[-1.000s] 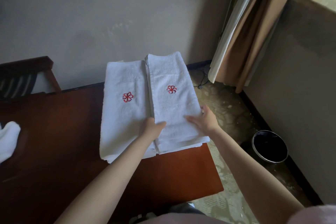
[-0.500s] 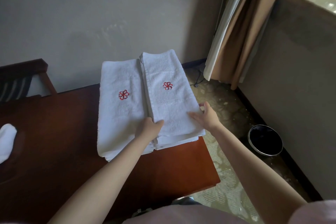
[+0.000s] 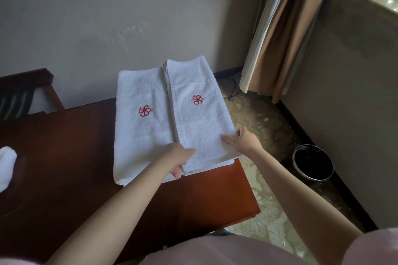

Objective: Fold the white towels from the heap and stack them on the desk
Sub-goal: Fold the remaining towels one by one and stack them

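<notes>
White terry-cloth towels (image 3: 202,127), matt and nubbly, reddish-brown wooden tabletop (image 3: 204,196), smooth, softly glossy, round black bin (image 3: 312,162), shiny metal rim

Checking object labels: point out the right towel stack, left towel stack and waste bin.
right towel stack (image 3: 202,127): head view, top towel below the emblem.
left towel stack (image 3: 142,140): head view, top towel below the emblem.
waste bin (image 3: 312,162): head view, its dark inside.

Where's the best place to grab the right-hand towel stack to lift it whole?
Take the right towel stack from the near end, fingers under the bottom layer at both long sides: it is long, narrow, and its layered edges face you, so a top pinch likely peels layers.
</notes>
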`<state>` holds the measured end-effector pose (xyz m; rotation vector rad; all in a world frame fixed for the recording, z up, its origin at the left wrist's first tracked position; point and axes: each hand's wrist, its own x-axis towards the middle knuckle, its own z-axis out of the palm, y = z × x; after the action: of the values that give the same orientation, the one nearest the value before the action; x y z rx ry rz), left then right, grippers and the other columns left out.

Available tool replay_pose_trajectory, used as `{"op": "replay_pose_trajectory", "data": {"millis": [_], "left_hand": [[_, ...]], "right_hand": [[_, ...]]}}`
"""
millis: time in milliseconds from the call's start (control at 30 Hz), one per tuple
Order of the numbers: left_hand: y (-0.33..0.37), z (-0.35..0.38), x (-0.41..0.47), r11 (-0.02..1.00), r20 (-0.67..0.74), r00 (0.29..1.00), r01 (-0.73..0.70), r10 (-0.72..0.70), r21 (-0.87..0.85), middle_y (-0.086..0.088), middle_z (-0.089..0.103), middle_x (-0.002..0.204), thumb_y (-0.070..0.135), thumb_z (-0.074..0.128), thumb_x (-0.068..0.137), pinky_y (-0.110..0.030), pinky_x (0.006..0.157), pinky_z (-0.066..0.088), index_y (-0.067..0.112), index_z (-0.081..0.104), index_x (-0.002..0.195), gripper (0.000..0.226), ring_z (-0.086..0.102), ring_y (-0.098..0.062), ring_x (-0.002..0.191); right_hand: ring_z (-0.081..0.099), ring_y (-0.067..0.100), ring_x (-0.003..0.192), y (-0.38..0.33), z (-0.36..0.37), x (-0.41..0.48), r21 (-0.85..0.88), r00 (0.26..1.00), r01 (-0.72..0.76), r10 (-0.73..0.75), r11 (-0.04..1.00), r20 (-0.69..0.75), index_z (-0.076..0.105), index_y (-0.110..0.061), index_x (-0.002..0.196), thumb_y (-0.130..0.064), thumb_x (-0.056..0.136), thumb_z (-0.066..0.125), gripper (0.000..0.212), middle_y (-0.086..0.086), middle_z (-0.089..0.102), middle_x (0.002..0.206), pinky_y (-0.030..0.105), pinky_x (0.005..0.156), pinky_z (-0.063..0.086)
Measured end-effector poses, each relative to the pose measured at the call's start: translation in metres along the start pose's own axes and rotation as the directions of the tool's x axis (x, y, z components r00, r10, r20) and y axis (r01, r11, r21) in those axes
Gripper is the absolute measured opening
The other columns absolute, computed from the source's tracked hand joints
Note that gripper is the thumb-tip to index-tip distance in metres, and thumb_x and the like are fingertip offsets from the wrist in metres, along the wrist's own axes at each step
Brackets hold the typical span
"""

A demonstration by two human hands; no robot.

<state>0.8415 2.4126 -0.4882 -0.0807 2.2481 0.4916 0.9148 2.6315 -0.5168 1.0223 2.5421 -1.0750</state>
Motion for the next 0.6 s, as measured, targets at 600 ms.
{"op": "replay_pose_trajectory", "data": {"millis": [600], "left_hand": [[0.023, -0.038, 0.011, 0.967, -0.399, 0.885, -0.176, 0.238, 0.187, -0.005, 0.059, 0.097, 0.049, 0.044, 0.09, -0.028, 0.058, 0.04, 0.009, 0.045, 0.106, 0.043, 0.059, -0.025, 0.082]], "right_hand": [[0.057, 0.023, 0.107, -0.033, -0.009, 0.033, 0.371, 0.993, 0.035, -0.075, 0.928, 0.095, 0.039, -0.006, 0.133, -0.035, 0.079, 0.077, 0.072, 0.007, 0.056, 0.124, 0.036, 0.085, 0.047]]}}
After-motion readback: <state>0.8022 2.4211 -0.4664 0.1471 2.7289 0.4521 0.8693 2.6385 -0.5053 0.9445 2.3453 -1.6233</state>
